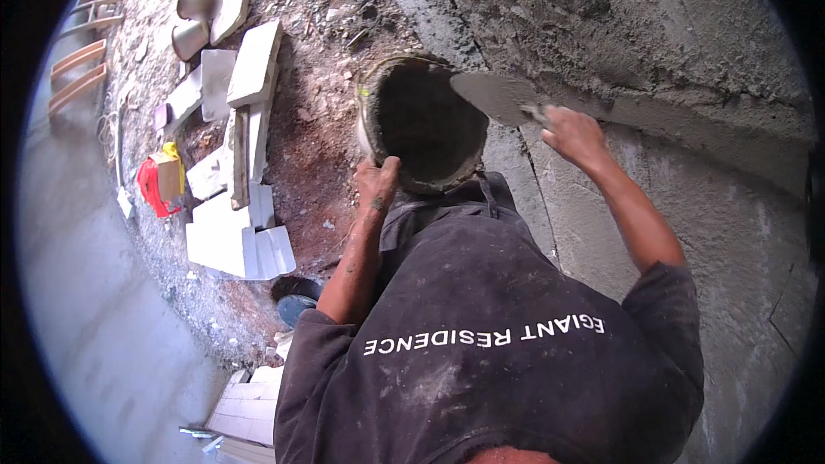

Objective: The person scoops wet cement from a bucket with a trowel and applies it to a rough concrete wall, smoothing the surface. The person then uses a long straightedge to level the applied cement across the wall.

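A mortar-crusted bucket (368, 112) is tilted before me, its dark inside showing. My left hand (376, 180) grips its near left rim. My right hand (571, 133) is closed on the handle of a broad trowel (494, 94), whose grey blade lies over the bucket's right rim, close to the rough, partly plastered cement surface (653, 43) on the right. I cannot tell whether the blade touches the rim.
Stacked white blocks (253, 64) lie on rubble ground (301, 155) at the left, with a red-and-yellow bundle (159, 180), a beige container (191, 39) and orange curved pieces (77, 90) beyond. A dark round container (296, 309) sits by my left elbow; pale slabs (245, 408) lie lower left.
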`<state>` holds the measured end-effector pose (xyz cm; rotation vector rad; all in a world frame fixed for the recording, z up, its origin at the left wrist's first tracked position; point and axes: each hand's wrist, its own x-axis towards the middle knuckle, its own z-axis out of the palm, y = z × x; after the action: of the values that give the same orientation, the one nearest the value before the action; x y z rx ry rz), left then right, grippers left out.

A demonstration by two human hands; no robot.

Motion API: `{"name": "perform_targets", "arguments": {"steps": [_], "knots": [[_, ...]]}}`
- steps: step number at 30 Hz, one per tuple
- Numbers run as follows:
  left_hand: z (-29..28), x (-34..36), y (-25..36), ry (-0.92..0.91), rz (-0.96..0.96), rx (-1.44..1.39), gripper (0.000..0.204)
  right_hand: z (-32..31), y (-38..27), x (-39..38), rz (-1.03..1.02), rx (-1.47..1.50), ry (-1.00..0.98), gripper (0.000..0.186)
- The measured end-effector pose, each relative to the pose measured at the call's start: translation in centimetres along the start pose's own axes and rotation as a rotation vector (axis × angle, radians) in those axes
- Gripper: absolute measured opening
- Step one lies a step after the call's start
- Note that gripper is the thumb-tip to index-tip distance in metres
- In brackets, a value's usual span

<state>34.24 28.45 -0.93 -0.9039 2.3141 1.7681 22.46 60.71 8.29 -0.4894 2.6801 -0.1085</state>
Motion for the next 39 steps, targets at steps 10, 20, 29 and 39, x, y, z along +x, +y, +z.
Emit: {"name": "perform_targets", "arguments": {"steps": [10,20,29,39], "knots": [[1.0,-3.3,-2.0,-0.147,-0.044,-0.028,0.021,10.0,-3.8,-1.0,-0.364,0.077,0.019,0.015],[1.3,-4.6,-0.8,-0.161,0.041,-0.105,0.014,16.6,-7.0,0.3,-0.233,0.072,-0.400,0.023],[0.0,-2.3,-2.3,-0.145,-0.046,-0.155,0.010,10.6,-9.0,-2.9,0.072,0.467,-0.268,0.031],[-0.7,1.1,-2.1,0.065,-0.067,0.034,0.035,-6.3,-7.8,-5.5,-0.210,0.238,-0.056,0.032]]}}
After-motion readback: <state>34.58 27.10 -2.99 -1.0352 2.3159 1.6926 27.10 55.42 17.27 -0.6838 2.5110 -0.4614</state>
